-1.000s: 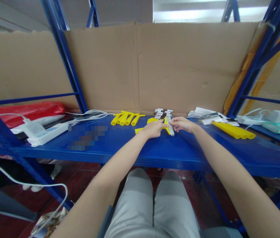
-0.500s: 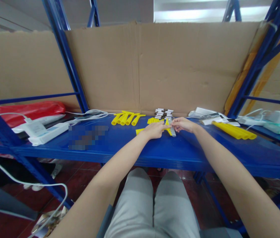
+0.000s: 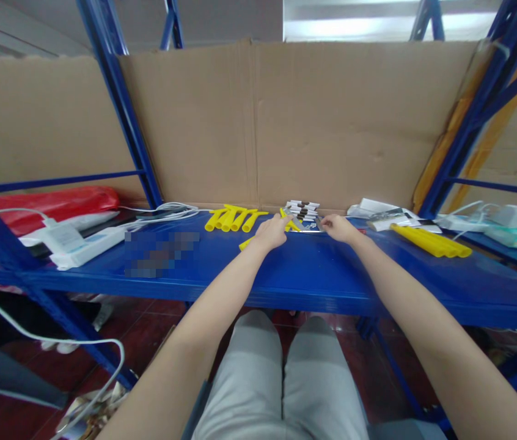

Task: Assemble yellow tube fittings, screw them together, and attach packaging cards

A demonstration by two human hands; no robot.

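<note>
My left hand (image 3: 271,233) is closed around a yellow T-shaped plastic handle (image 3: 245,244); its crosspiece shows beyond my fingers and its round end sticks out below the hand. My right hand (image 3: 338,228) is a short way to the right, with thumb and fingers pinched together over the shelf. A small greyish piece shows at those fingertips, too small to name. Between the hands lie small shiny metal bits that I cannot tell apart. Just behind them sits a stack of white and dark-brown strips (image 3: 303,209).
Several yellow T-shaped handles (image 3: 235,219) lie on the blue shelf (image 3: 304,269) to the left. Yellow tubes (image 3: 430,241) and plastic packets (image 3: 389,217) are on the right. A white power strip (image 3: 87,247) lies far left. Cardboard (image 3: 332,122) stands behind.
My left hand has moved left with the yellow handle, and its crosspiece has come away from the flat silvery piece. My right hand has shifted slightly right and away from the handle.
</note>
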